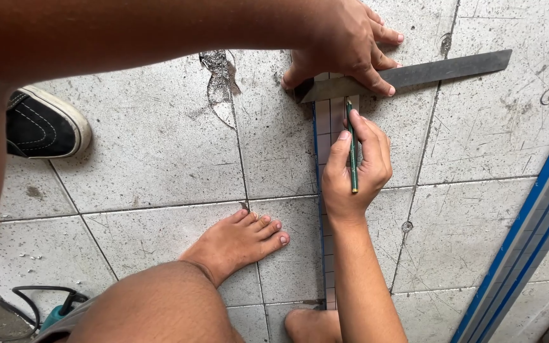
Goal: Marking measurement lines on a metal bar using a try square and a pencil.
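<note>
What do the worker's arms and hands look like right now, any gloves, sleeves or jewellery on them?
Both are bare. The left hand and its forearm show no glove, sleeve, watch or ring. The right hand is likewise ungloved, with a bare wrist and forearm, no bands or markings visible. Fingernails on both are short and unpainted. No cables or straps run along either arm.

My left arm crosses the top of view, forearm level, left hand [344, 44] pressed flat, fingers spread and pointing right. My right forearm rises from the bottom edge, wrist straight; right hand [356, 166] pinched closed in a writing grip, thumb on top, knuckles curled.
</note>
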